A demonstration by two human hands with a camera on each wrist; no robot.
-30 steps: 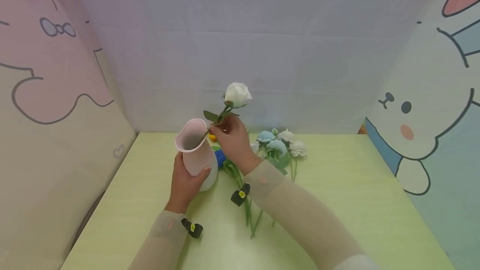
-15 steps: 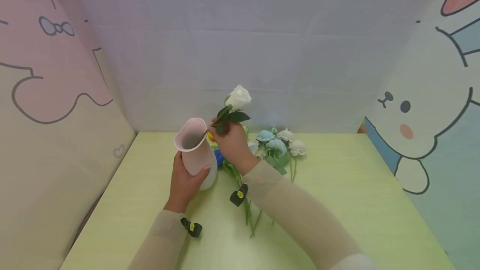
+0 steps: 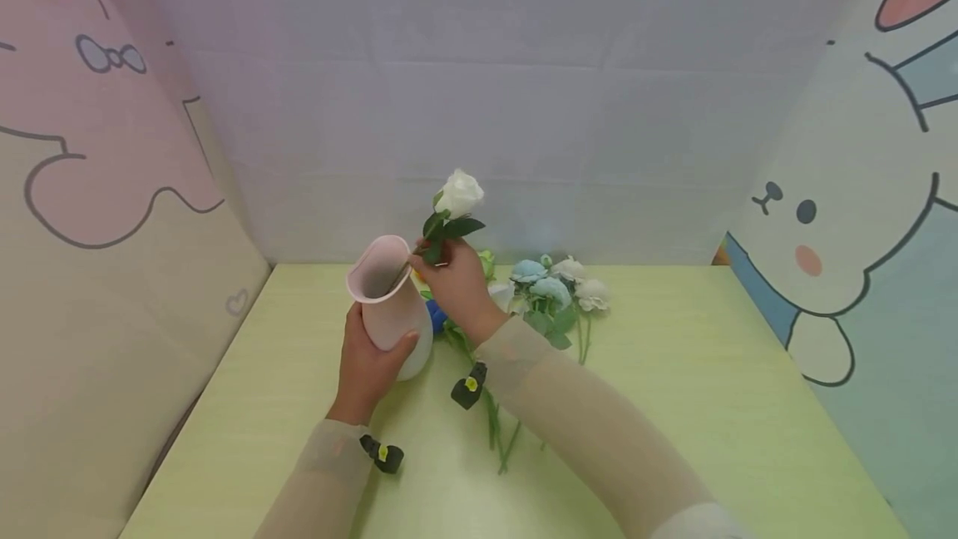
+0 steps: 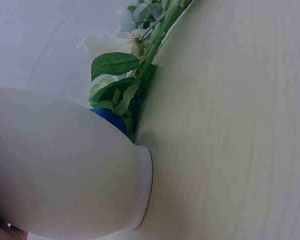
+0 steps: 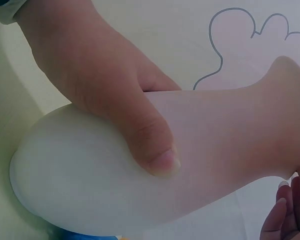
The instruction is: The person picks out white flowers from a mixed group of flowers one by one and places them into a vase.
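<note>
A white vase (image 3: 397, 318) with a pinkish flared mouth stands left of the table's middle. My left hand (image 3: 368, 364) grips its body from the left, thumb across the front; the right wrist view shows that thumb lying on the vase wall (image 5: 205, 145). At the right side of the rim, my right hand (image 3: 460, 285) pinches the stem of a white rose (image 3: 460, 194). The rose's bloom and dark green leaves rise above the fingers, and its stem slants down into the vase mouth. In the left wrist view the vase base (image 4: 144, 185) meets the table.
Right of the vase, several artificial flowers lie on the pale table (image 3: 674, 406): a blue flower (image 3: 436, 316), light blue blooms (image 3: 550, 291) and white blooms (image 3: 593, 295), their green stems (image 3: 494, 422) toward the front. A cloth backdrop (image 3: 479, 90) rises behind, with printed side panels.
My right hand has shifted slightly left toward the vase mouth, and the white rose has turned and moved left with it. My left hand and the vase stay nearly still.
</note>
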